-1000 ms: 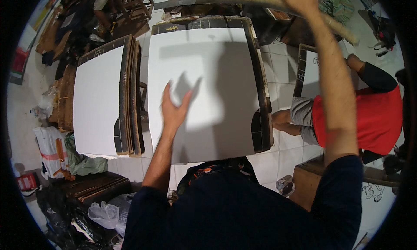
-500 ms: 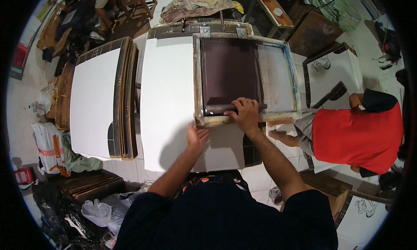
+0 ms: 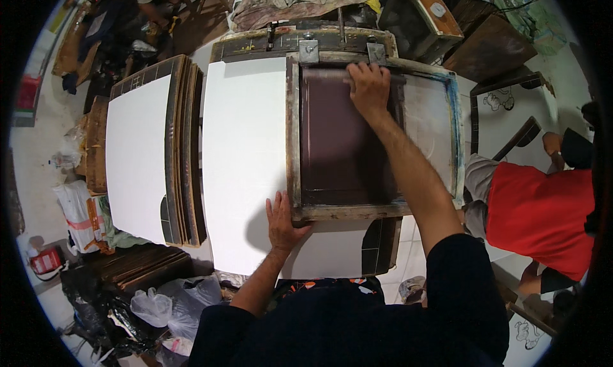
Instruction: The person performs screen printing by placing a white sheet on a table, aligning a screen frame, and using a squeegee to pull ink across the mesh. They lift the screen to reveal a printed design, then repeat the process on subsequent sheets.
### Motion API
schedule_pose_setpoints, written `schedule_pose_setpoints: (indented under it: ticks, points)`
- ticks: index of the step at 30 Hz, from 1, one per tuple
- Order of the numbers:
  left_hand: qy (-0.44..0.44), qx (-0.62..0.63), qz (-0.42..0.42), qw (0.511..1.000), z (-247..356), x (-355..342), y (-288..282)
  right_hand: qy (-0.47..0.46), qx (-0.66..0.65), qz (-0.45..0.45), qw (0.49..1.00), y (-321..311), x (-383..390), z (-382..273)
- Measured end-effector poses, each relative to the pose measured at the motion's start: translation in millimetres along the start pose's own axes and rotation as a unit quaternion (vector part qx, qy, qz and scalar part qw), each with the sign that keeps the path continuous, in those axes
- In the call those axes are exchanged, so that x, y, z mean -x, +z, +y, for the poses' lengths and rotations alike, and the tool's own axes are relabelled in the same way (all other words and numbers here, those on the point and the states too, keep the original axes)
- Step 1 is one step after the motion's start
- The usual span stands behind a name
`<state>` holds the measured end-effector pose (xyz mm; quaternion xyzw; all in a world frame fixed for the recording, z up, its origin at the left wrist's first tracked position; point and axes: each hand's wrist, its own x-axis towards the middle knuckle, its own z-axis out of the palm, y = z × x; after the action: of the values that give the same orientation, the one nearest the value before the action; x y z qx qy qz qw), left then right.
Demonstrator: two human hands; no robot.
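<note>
Grip: our right hand (image 3: 370, 88) clasps a squeegee (image 3: 325, 75); our left hand (image 3: 285, 228) splays loosely.
Around the frame (image 3: 293, 137): boards (image 3: 189, 153) left, cloth (image 3: 290, 5) far, co-worker (image 3: 543, 210) right.
Right arm (image 3: 418, 172): stretched far.

You have bright light on the white sheet (image 3: 246, 143), with your left grip (image 3: 285, 232) casting a soft shadow leftward. Your right grip (image 3: 370, 89) looks slightly blurred; fisheye distortion bends straight edges toward the black rim.

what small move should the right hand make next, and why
Probably draw the squeegee toward the near edge: the right hand holds it at the far end of the dark mesh, and the left hand is by the near-left corner of the frame.
</note>
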<state>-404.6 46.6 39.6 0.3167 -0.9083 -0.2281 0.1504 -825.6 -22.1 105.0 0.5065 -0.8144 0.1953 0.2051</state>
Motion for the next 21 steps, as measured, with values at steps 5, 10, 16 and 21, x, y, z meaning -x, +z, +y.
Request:
schedule_pose_setpoints:
  ticks: [5, 10, 16, 21]
  points:
    - [0.005, -0.009, -0.014, 1.000, -2, 4, -2, 0.012, -0.005, -0.040, 0.999, 21, -9, 5]
    - [0.007, -0.013, -0.019, 1.000, -2, 1, -1, 0.024, 0.011, -0.157, 0.987, -30, 72, -26]
    - [0.002, -0.008, -0.023, 1.000, -2, 3, -2, 0.013, -0.029, -0.125, 0.992, -15, 16, -6]
    - [0.010, -0.018, -0.006, 1.000, 0, 2, -2, 0.013, 0.023, -0.117, 0.993, 14, -28, 9]
